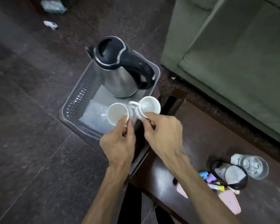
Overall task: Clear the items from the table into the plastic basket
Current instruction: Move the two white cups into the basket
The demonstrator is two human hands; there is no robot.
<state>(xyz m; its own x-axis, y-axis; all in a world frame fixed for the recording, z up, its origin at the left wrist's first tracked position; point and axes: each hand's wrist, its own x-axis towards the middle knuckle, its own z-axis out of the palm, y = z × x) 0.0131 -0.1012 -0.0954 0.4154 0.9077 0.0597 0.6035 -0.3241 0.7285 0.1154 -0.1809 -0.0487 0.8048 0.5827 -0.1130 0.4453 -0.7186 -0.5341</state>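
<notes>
Left fingers: left hand (120, 147) pinches the near rim of the left white cup (117, 113), over the plastic basket (81, 92).
Right fingers: right hand (162, 135) closed on the right white cup (149, 106) at its near edge, above the basket's right corner.
Cups: side by side, handles meeting between them.
Basket: on the floor beside the table (197, 143); kettle (120, 68) stands inside, far end.
Table: glass (250, 165), mesh holder (229, 174), small coloured items (212, 180).

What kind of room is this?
Probably a hotel room or lounge: a green sofa beside a dark low table, plus an electric kettle and white cups.
</notes>
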